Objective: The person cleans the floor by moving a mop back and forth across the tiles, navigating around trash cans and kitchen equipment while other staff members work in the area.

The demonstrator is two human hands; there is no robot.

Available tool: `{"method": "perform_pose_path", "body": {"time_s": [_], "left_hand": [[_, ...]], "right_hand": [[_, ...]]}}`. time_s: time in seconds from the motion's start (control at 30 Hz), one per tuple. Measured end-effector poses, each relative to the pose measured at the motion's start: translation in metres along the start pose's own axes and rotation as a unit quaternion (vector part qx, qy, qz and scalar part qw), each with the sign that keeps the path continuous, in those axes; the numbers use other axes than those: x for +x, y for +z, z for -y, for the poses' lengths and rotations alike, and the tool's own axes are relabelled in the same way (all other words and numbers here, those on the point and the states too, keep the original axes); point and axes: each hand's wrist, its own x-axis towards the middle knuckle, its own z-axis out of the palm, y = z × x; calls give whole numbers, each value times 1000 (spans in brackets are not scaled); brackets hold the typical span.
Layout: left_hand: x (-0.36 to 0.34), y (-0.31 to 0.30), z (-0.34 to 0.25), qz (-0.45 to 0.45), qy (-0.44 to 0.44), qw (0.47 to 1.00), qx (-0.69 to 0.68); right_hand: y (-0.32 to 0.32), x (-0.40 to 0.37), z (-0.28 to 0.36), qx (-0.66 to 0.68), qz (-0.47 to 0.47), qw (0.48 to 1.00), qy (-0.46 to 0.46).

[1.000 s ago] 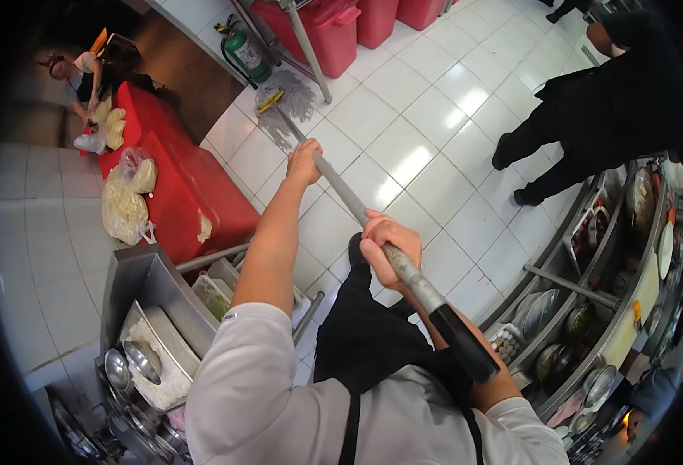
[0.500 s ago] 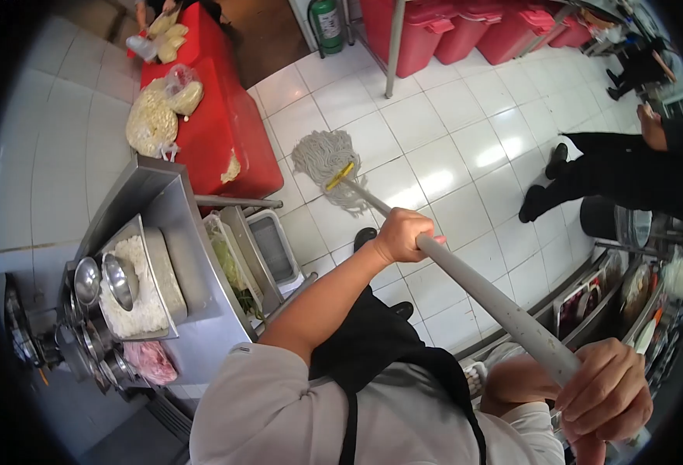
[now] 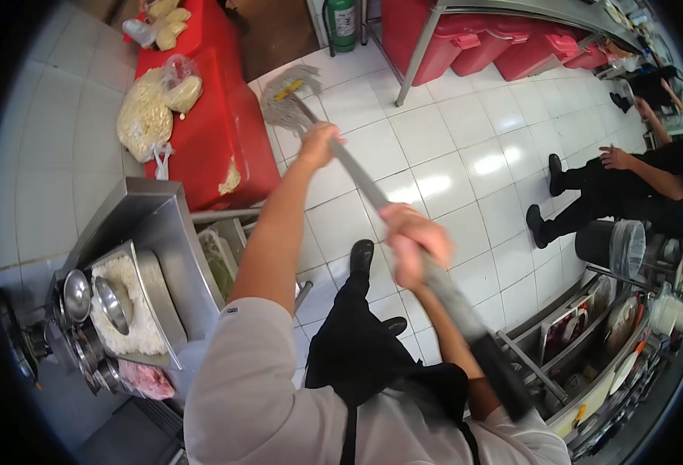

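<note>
A mop with a long grey handle (image 3: 361,180) reaches from in front of my body to the floor ahead. Its grey string head (image 3: 281,112), with a yellow clamp (image 3: 289,90), lies on the tiles beside the red chest. My left hand (image 3: 319,145), arm stretched forward, is closed around the handle just behind the mop head. Farther back along the same handle, my right hand (image 3: 417,242) is wrapped round it, blurred by motion. The handle's black end (image 3: 504,377) sticks out past my right forearm.
To the left are the red chest (image 3: 221,132) bearing bags of pale food and a steel counter (image 3: 172,225) with a flour-like tray. A fire extinguisher (image 3: 342,27) and red bins (image 3: 426,46) stand ahead. A co-worker in black (image 3: 628,182) stands right, near shelving (image 3: 574,333).
The mop head has slid forward and left across the floor. Both my hands moved forward with the handle, the right one swinging in from the far right. One foot has stepped out.
</note>
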Motion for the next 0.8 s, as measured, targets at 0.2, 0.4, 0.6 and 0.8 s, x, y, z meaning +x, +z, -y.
{"method": "perform_pose_path", "body": {"time_s": [0.2, 0.4, 0.6, 0.8], "left_hand": [[-14, -28, 37, 129, -195, 966, 114], [-48, -16, -57, 17, -78, 996, 33], [-128, -14, -240, -62, -36, 995, -66], [-251, -21, -381, 72, 72, 962, -255]], "right_hand": [[31, -44, -24, -86, 47, 978, 186], [-5, -33, 65, -86, -11, 983, 159], [-68, -28, 231, -34, -56, 996, 63], [-101, -61, 400, 11, 19, 998, -63]]}}
